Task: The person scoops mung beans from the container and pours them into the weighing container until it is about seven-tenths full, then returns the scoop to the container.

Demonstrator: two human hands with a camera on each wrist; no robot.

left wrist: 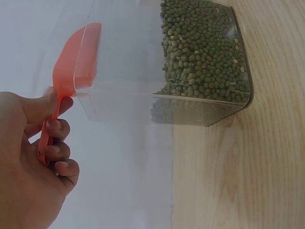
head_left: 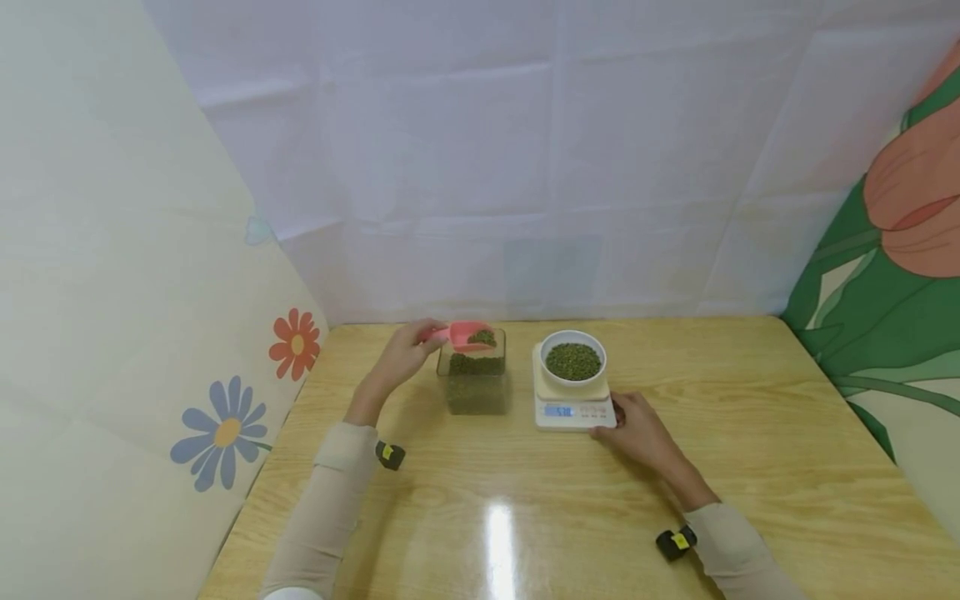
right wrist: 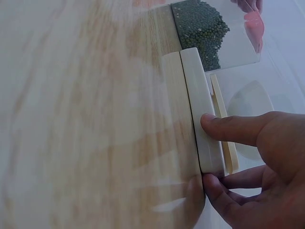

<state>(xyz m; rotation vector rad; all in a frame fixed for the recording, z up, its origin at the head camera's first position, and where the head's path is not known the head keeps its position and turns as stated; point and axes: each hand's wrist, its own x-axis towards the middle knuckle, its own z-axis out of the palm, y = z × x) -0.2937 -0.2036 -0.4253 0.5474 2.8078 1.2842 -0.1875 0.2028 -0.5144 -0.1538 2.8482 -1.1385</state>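
In the head view my left hand (head_left: 408,350) grips the handle of a pink scoop (head_left: 459,335), which holds some green mung beans (head_left: 482,337). The scoop is at the top of a clear container (head_left: 477,400) partly filled with mung beans (left wrist: 205,52). Level with its upper part, the scoop (left wrist: 71,64) shows side-on in the left wrist view. My right hand (head_left: 637,429) holds the front right corner of a white kitchen scale (head_left: 551,421), thumb on its front face (right wrist: 202,109) and fingers at its side. On the scale stands a white bowl (head_left: 573,335) of mung beans.
Container and scale stand side by side on a wooden table (head_left: 450,475), near its back edge. A white cloth (head_left: 450,167) hangs behind it. Flower-patterned panels flank the table at left (head_left: 225,333) and right (head_left: 862,333).
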